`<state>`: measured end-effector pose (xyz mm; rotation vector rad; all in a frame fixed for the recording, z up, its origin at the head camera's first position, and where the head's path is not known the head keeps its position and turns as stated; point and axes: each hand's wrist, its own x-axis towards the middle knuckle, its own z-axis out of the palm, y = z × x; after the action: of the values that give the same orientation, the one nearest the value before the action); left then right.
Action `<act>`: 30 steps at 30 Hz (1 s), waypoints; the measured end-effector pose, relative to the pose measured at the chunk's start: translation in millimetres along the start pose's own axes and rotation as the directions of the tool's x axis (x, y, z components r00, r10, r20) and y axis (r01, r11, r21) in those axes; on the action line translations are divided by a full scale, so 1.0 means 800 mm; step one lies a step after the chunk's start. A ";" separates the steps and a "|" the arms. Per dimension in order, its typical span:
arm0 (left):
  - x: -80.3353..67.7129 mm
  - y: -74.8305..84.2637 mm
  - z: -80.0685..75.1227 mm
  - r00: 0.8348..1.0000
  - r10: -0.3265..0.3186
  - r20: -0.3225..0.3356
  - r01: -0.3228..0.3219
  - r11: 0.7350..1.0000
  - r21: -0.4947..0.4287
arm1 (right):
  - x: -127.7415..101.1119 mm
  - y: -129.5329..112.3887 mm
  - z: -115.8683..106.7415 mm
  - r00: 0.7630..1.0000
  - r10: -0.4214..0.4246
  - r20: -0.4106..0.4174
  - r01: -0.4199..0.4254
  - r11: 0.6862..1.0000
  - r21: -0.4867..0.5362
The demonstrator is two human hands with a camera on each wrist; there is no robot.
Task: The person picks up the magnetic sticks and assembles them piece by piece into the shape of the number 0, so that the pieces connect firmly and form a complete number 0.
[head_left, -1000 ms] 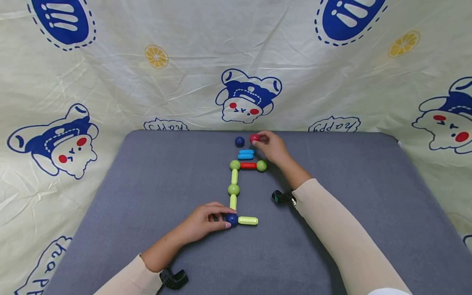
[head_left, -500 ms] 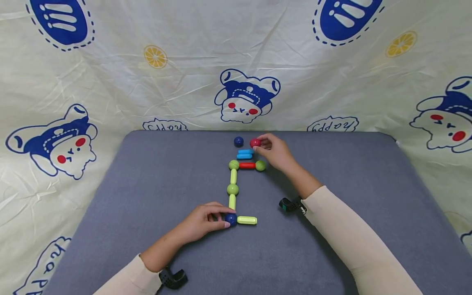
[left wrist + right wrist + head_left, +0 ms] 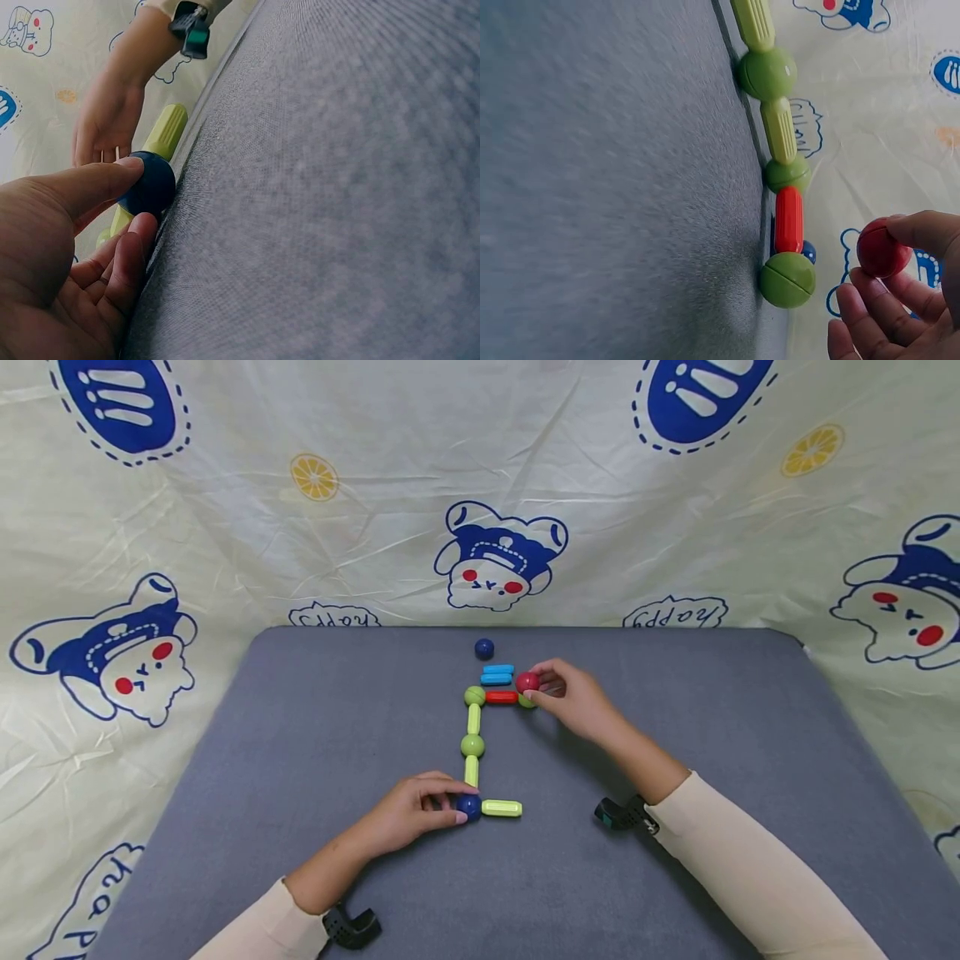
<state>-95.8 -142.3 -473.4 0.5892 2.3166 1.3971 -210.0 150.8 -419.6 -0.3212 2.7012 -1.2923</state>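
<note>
Pinching a red ball between thumb and fingertips, the right hand holds it just above the green ball that ends the red rod; from the right wrist view the red ball sits clear of that green ball, close but not touching. Left hand rests on the grey mat, thumb and forefinger curled round the dark blue ball at the near corner of the chain. From that corner a yellow-green rod lies out to the right, and a line of yellow-green rods and green balls runs away toward the red rod. Two light blue rods lie side by side just behind the red rod; another dark blue ball sits alone beyond them.
</note>
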 end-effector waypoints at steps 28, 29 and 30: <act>0.000 0.000 0.000 1.000 0.019 -0.007 -0.019 1.000 -0.008 | -0.107 0.008 0.012 0.987 -0.105 0.119 0.117 0.988 -0.097; 0.000 0.000 0.000 1.000 0.015 -0.007 -0.015 1.000 -0.006 | -0.110 0.008 0.013 0.987 -0.101 0.128 0.115 0.988 -0.100; 0.000 0.000 0.000 1.000 0.014 -0.006 -0.014 1.000 -0.005 | -0.112 0.009 0.014 0.985 -0.100 0.137 0.115 0.988 -0.103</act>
<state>-96.1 -142.4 -473.1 0.6017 2.3171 1.4125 -121.6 169.2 -430.0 -0.5520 2.6814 -1.1058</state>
